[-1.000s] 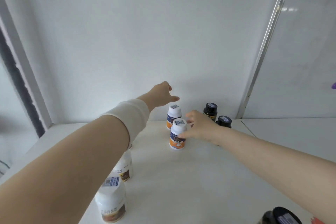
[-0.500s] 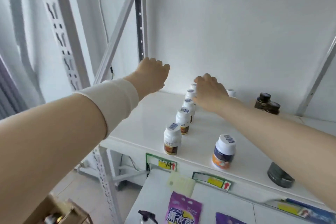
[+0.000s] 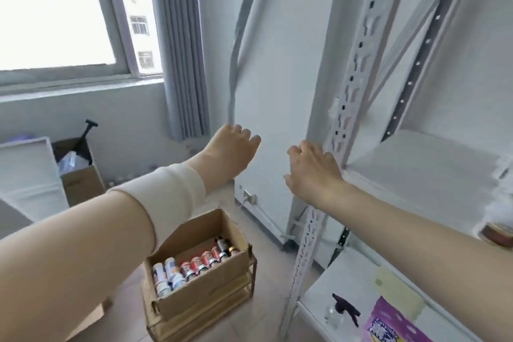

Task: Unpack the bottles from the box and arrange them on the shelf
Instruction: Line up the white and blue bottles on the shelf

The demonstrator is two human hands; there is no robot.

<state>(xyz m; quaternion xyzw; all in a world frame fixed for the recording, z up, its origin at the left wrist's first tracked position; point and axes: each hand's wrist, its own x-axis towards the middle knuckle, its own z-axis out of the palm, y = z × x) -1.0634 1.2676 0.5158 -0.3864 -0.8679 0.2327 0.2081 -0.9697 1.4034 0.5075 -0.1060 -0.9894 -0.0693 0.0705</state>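
An open cardboard box (image 3: 211, 286) stands on the floor at the lower middle, with several bottles (image 3: 191, 266) with white and red caps inside. The white shelf (image 3: 416, 164) is at the right; one brown-labelled bottle (image 3: 497, 234) shows blurred at its right edge. My left hand (image 3: 233, 150) hangs in the air above the box, empty, fingers loosely curled. My right hand (image 3: 313, 169) hovers at the shelf's left front corner, empty, fingers apart. A white sleeve band wraps my left forearm.
The shelf's perforated white upright (image 3: 341, 130) runs right beside my right hand. A lower shelf board (image 3: 319, 294) carries a black-topped spray bottle (image 3: 344, 311) and a purple packet (image 3: 394, 322). Another carton (image 3: 80, 178) and a white panel (image 3: 27, 172) stand at the left under the window.
The view has swung left and down from the shelf top to the floor box. Both hands have come off the bottles on the shelf and now hold nothing.
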